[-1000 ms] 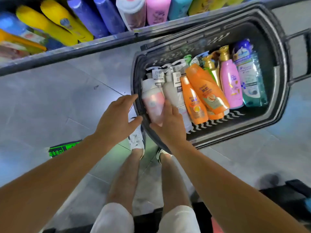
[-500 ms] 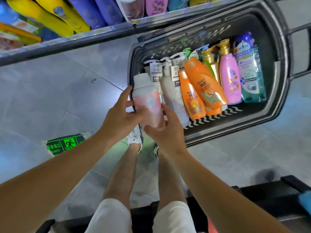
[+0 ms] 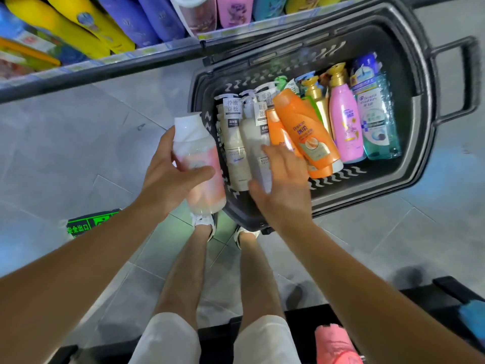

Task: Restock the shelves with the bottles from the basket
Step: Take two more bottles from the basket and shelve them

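Note:
My left hand grips a pink-and-white bottle, lifted just outside the left rim of the black basket. My right hand reaches into the basket, with thumb and fingers curled round the lower part of a white pump bottle. In the basket also lie another white pump bottle, two orange bottles, a gold-capped pink bottle and a teal bottle. The shelf at the top holds yellow, purple and pink bottles.
The basket stands on the grey tiled floor right below the shelf edge, its handle pointing right. A green exit sticker lies on the floor at left. My legs and shoes are under my hands. A pink object and black items sit at the bottom.
The pink-and-white bottle came up out of the basket and moved left into my left hand alone. My right hand let it go and moved onto the white pump bottle.

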